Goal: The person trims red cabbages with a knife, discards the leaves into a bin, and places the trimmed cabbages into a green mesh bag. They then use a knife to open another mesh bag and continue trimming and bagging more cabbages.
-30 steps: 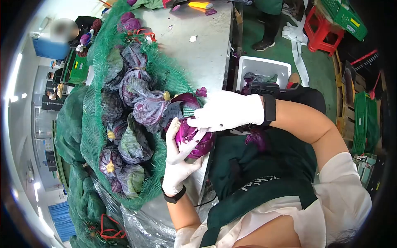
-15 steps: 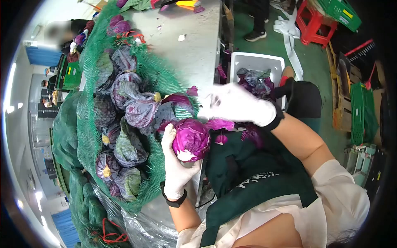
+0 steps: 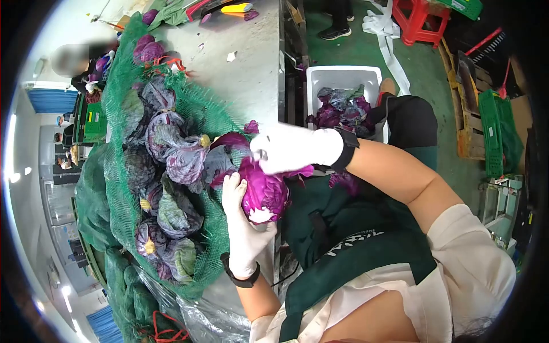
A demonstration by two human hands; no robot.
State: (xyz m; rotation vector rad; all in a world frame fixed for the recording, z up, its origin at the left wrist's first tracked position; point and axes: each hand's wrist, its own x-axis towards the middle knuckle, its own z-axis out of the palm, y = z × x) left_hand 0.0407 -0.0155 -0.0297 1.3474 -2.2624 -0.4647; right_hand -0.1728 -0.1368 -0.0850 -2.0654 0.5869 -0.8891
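A peeled, bright purple red cabbage (image 3: 266,197) rests in my left hand (image 3: 241,228), whose white-gloved fingers wrap around its left and lower side. My right hand (image 3: 303,150), also white-gloved, is closed at the top of the head, on a red cabbage leaf (image 3: 250,167) along its upper edge; the fingertips are partly hidden and slightly blurred. Left of my hands, several unpeeled red cabbages (image 3: 186,157) with dull outer leaves lie on an opened green mesh bag (image 3: 214,268). Loose purple leaves lie near the cabbage and on my dark green apron (image 3: 349,228).
A grey-white bin (image 3: 343,71) holding stripped leaves stands on the floor beyond the metal table (image 3: 246,74). A yellow-handled tool (image 3: 237,8) lies at the table's far end. Filled green mesh sacks (image 3: 94,194) stand at left. Another person (image 3: 86,68) is at upper left.
My right hand has moved left and down onto the top of the cabbage and closed there. The left hand keeps its hold. The view has shifted slightly.
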